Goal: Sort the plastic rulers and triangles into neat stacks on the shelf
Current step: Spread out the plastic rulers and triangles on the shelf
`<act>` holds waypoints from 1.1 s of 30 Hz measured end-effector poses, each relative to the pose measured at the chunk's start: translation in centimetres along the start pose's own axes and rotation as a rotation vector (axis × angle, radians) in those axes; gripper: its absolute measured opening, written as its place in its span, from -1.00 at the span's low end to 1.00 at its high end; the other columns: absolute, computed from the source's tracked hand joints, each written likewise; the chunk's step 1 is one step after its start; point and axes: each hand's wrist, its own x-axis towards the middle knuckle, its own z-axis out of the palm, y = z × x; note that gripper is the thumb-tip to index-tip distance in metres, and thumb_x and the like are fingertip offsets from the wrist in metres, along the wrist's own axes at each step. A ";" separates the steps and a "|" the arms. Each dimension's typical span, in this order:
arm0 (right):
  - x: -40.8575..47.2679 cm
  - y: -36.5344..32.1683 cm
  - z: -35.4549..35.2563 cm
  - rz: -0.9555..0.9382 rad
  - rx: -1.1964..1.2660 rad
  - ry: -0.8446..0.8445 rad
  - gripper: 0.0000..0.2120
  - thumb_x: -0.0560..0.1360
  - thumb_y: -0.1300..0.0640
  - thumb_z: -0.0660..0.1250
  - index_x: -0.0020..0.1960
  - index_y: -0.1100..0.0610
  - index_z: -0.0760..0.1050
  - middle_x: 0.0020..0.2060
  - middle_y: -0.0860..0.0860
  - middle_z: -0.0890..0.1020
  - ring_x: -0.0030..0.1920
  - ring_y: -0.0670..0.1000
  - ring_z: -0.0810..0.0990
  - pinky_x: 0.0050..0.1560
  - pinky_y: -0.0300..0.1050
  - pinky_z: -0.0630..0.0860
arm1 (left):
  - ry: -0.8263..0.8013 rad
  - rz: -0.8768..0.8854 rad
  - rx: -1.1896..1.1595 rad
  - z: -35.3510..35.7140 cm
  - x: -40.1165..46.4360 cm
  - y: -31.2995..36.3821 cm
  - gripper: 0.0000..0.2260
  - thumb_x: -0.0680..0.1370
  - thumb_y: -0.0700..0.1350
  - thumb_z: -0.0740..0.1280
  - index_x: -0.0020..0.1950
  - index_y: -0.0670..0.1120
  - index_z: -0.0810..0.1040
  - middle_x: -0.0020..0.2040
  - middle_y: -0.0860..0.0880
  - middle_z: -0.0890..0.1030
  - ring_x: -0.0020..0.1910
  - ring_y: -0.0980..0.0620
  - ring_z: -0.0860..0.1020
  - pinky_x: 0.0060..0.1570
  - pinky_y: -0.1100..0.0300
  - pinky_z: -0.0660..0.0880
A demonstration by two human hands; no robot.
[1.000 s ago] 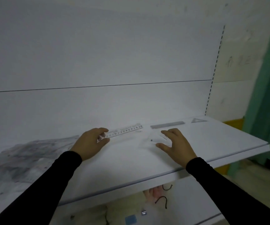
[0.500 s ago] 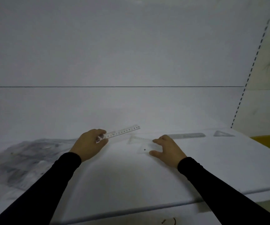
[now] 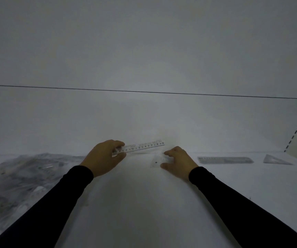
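Left hand pinches a ruler; right hand grips a faint, barely visible clear triangle.

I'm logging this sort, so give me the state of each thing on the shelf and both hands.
Left hand: pinches ruler end.
Ruler: held, off the shelf.
Right hand: fingers curled on clear triangle.
Clear triangle: flat on shelf.
Ruler stack: flat, untouched.
Triangle stack: flat, untouched.
Pile: unsorted, at left.
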 end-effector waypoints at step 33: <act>-15.0 25.5 -12.1 0.503 -0.355 0.130 -0.20 0.42 -0.46 -0.05 0.45 0.08 0.15 0.47 0.12 0.17 0.47 0.11 0.10 0.45 0.07 0.03 | -0.364 0.164 0.012 20.7 11.9 24.6 -0.62 0.57 0.04 0.22 0.33 -0.09 0.44 0.16 -0.06 0.54 0.12 -0.03 0.49 0.12 0.19 0.38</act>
